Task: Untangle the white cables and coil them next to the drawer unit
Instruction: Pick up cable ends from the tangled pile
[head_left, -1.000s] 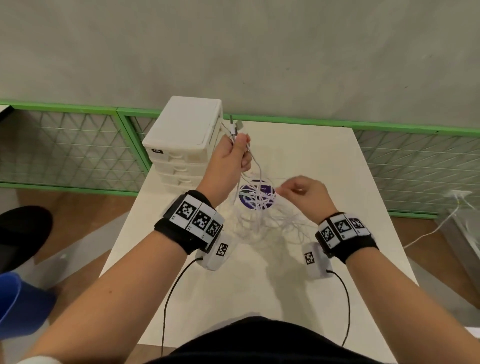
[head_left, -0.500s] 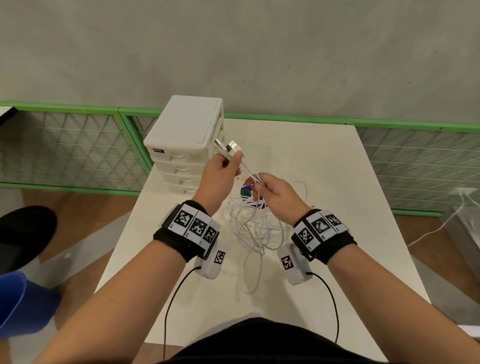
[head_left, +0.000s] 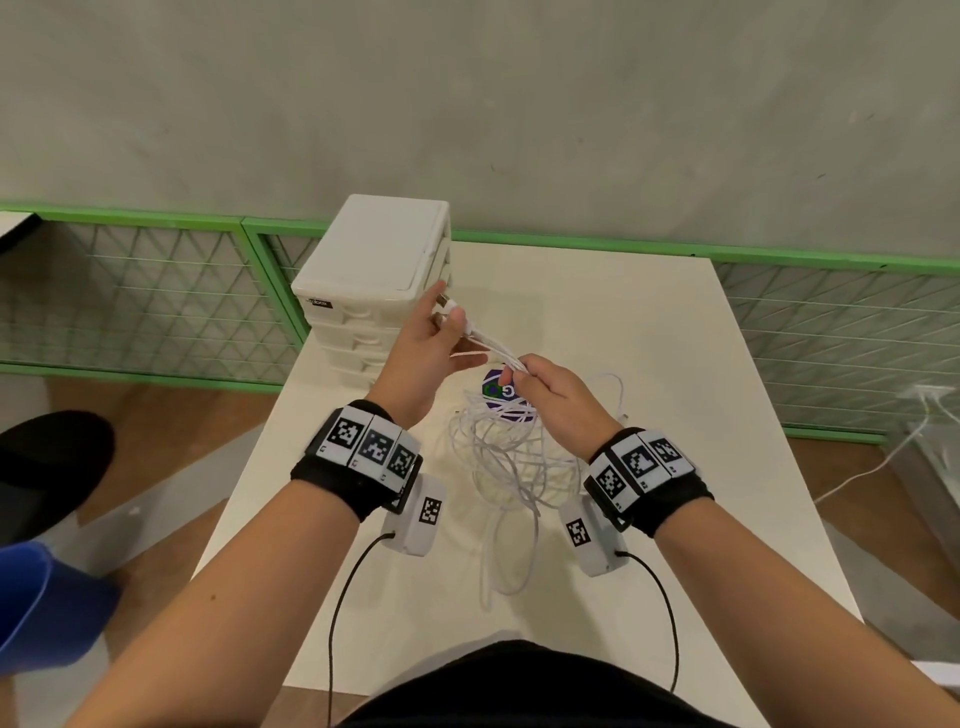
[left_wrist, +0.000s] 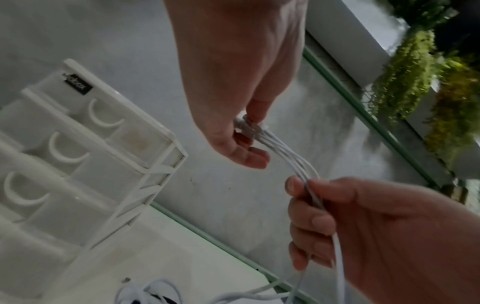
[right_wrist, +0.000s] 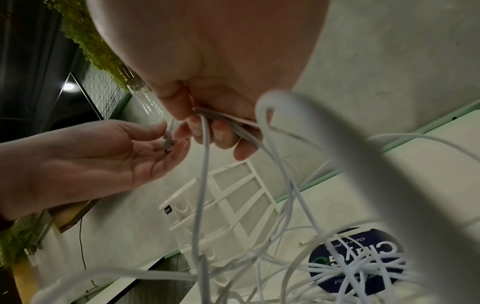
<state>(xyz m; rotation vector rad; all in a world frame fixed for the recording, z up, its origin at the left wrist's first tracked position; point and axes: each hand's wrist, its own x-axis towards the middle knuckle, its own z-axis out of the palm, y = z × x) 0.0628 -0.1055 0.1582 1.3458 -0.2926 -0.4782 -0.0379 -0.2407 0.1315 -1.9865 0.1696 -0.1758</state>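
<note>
While the left hand pinches the gathered plug ends and the right hand's fingers close around the white cables just below, the loops hang tangled over the table beside the drawer unit; pulling could tighten knots or tug plugs free.

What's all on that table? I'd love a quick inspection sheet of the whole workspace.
Surface: white table, mostly bare.
Job's things: white cables in a loose tangle, partly lifted; drawer unit at the far left corner.
Clutter: round purple sticker under the cables.
Hands: left hand pinches the plug ends; right hand grips the bundled strands just below.
Cables: black leads run from the wrist cameras; a white cord on the floor at right.
Surroundings: grey wall, green mesh fence, blue bin.
</note>
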